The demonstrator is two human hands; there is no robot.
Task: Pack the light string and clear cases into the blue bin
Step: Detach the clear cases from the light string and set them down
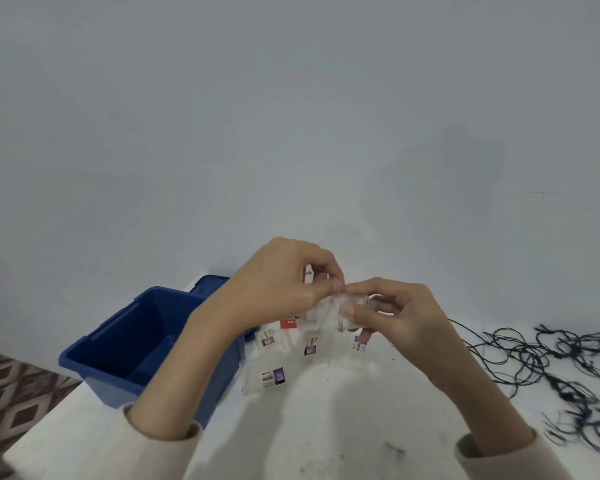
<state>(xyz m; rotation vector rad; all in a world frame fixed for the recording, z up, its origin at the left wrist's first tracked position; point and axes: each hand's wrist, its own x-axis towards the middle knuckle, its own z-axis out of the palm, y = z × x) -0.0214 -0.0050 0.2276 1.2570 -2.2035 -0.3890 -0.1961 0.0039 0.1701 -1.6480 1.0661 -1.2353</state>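
Observation:
My left hand (278, 285) and my right hand (395, 313) meet above the white table, both pinching one small clear case (326, 308) between fingertips. Several more clear cases with small labels (269, 379) lie flat on the table under my hands. The blue bin (118, 341) stands open at the left, partly hidden by my left forearm; nothing shows inside it. The dark light string (551, 362) lies in a loose tangle on the table at the right, with one strand running towards my right hand.
A white table (343, 427) stands against a pale wall. Its left edge runs diagonally past the bin, with a patterned floor (11, 393) below. A red label (289, 322) lies among the cases.

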